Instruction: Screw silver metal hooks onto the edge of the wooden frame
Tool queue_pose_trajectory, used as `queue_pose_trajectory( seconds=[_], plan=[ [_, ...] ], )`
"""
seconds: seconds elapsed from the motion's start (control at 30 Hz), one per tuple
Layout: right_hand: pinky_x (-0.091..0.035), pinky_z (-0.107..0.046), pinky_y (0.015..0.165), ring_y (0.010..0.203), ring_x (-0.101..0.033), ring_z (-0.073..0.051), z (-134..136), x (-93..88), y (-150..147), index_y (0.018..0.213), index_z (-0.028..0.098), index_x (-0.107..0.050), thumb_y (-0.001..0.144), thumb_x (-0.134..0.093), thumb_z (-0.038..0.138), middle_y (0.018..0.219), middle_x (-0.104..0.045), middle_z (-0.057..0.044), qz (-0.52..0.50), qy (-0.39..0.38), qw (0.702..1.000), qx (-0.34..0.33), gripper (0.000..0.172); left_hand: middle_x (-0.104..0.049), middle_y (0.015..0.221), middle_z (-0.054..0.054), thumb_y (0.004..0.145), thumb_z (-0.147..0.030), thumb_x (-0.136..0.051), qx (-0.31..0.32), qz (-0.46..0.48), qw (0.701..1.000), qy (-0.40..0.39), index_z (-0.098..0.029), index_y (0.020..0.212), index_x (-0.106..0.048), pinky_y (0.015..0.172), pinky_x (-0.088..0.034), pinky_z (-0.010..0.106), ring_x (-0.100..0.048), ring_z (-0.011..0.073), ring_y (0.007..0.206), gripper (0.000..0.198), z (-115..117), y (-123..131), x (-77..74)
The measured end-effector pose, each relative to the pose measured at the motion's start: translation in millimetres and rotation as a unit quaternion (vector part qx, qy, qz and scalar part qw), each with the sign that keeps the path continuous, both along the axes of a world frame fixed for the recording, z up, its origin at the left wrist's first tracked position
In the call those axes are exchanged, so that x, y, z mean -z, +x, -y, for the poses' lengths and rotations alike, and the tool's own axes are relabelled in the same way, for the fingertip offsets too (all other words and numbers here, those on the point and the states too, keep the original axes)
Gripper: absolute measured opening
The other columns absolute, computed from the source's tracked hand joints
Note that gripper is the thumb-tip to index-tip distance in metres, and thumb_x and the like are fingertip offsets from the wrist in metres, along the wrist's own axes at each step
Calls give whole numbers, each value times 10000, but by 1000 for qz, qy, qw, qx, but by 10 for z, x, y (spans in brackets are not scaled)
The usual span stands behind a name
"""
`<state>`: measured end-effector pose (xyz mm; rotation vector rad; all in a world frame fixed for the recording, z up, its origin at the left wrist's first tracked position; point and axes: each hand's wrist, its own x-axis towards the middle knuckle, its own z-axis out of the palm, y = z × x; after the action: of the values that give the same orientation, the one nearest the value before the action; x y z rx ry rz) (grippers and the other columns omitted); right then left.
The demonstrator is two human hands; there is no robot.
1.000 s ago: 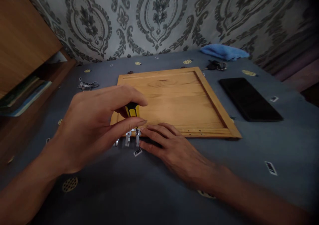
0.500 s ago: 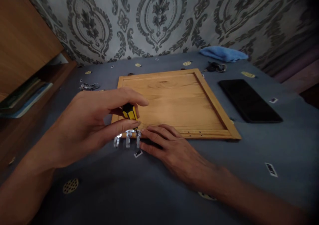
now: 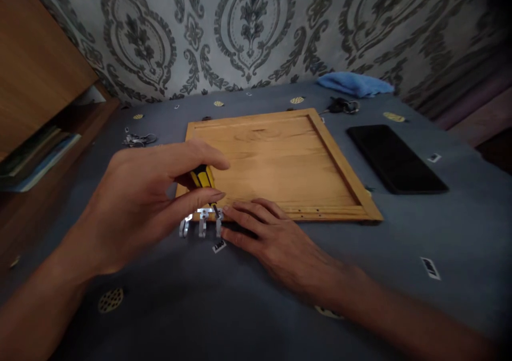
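Left of centre: our left hand (image 3: pixel 148 190) has the yellow-black screwdriver (image 3: pixel 203 176) pinched between thumb and fingers. Handle leans toward the upper left, blade runs down and right. Just below those fingers, lower-centre of the frame: metal hook strip (image 3: pixel 202 225), long axis left-right along the near edge of the wooden board (image 3: pixel 280 158), hooks pointing at us. Blade tip is at the rightmost hook; we can't tell if it's seated in a screw.

Key relation: tip against that hook's top. The left hand is nearer via the tool; the strip lies below and right of its fingers.

Right of the strip: our right hand (image 3: pixel 276 233) is laid flat, fingers loosely spread, fingertips on the board's near edge, thumb just beside the rightmost hook. We see nothing gripped; can't tell whether it presses the strip.

Far right: black phone (image 3: pixel 396 158), well apart from both hands.
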<state>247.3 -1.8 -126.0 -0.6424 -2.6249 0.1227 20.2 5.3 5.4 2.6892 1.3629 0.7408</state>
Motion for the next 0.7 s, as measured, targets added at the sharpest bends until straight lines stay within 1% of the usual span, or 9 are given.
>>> queue_pose_trajectory(
  seconds=[0.13,0.27,0.33,0.4,0.5,0.6,0.7],
  plan=[
    [-449,-477,1095,1338,-522,-252,6,-19,-6,1297,232,-659,1001,-573,148,1396,-655,-80,-1,3,1000,2,320,-796,956,-36,969,-356,-639,-6,-12,1000,2,-260,1093,-734,649,-537,213,-733,132,728,184,2,-7,-14],
    [-453,-478,1095,1322,-533,-270,6,-18,-10,1294,204,-665,998,-586,150,1388,-659,-86,-16,6,1000,-5,311,-798,1018,-34,973,-407,-648,16,-5,999,-33,-316,1191,-702,600,-541,232,-755,152,784,243,3,-77,-15],
    [-453,-483,1094,1317,-535,-279,2,-18,-10,1297,187,-664,1003,-589,165,1384,-659,-95,-21,4,1000,-9,305,-797,1048,-30,972,-422,-649,33,11,998,-57,-351,1237,-684,609,-561,244,-769,166,817,276,1,-118,-18],
    [-452,-486,1093,1316,-535,-277,-1,-21,-11,1299,193,-663,1011,-578,176,1381,-661,-92,-21,0,1000,-8,301,-795,1050,-32,964,-420,-657,47,24,996,-75,-372,1255,-681,619,-579,241,-770,166,808,296,-5,-143,-23],
    [-449,-489,1094,1318,-534,-270,-2,-31,-13,1297,210,-663,1014,-569,175,1378,-665,-84,-16,-9,1000,-5,300,-783,1044,-42,950,-363,-678,53,35,993,-96,-366,1263,-680,686,-601,223,-761,161,869,313,-11,-145,-40],
    [-443,-490,1101,1329,-527,-264,0,-39,-11,1304,214,-657,1016,-566,172,1375,-666,-82,-12,-18,1000,-4,305,-754,1047,-54,936,-297,-698,24,76,993,-87,-342,1234,-690,754,-600,225,-732,149,926,301,11,-128,-78],
    [-441,-491,1107,1334,-524,-271,5,-38,-7,1312,204,-652,1014,-569,175,1387,-659,-83,-14,-19,1000,-5,311,-730,1046,-63,903,-315,-757,-31,104,991,-73,-336,1181,-704,753,-594,237,-711,134,897,284,45,-126,-119]
  ],
)
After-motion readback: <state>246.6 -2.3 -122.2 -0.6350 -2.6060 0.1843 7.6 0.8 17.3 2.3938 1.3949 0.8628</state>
